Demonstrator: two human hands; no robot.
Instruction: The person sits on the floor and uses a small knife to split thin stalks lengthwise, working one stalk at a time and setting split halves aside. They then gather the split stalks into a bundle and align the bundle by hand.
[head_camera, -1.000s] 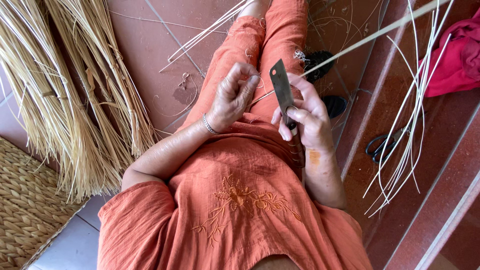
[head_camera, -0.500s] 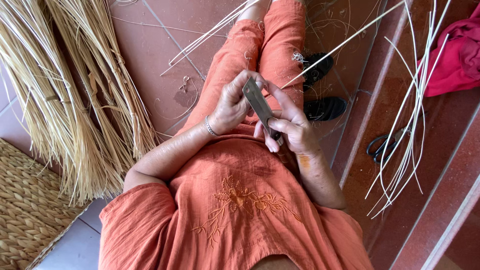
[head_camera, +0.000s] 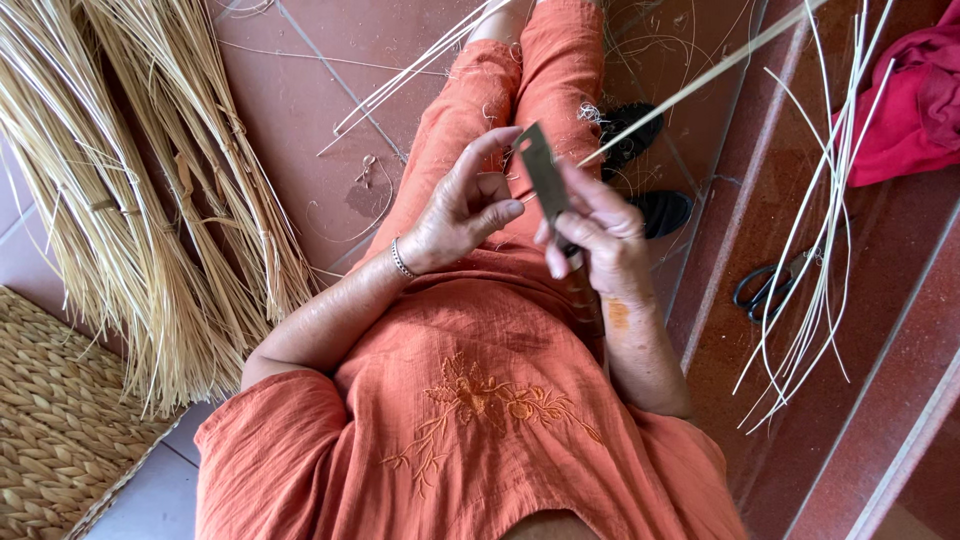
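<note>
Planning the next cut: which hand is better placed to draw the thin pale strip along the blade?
Left hand: it pinches the thin pale strip beside the flat grey metal blade, which the right hand grips.

knife handle (head_camera: 578, 262): hidden in right hand (head_camera: 600, 240) | red cloth (head_camera: 915, 100): cut off

Left of the orange-clad lap (head_camera: 520, 90), bare tile lies open before the straw bundles (head_camera: 150, 220); right, cane strips (head_camera: 820, 250) and scissors (head_camera: 765, 285) crowd the floor.
</note>
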